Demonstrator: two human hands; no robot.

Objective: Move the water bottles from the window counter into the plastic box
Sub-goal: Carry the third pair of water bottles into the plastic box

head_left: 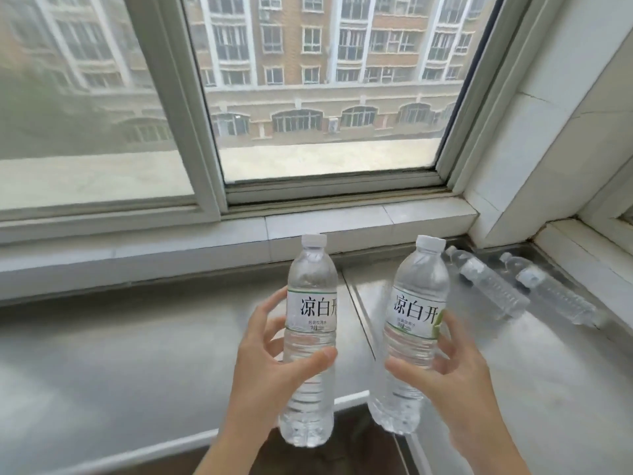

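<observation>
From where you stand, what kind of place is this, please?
Probably an upper-floor room in a flat or office, at a window corner. A sliding window looks onto apartment blocks, and a grey stone counter runs below it, with bottles lying in the corner.

Grey counter (137, 354) bears two lying bottles (493, 289).

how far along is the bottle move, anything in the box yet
The plastic box is out of view, so nothing shows as done. In hand: left hand and right hand each hold an upright bottle. Left: two bottles lying on the window counter.
</observation>
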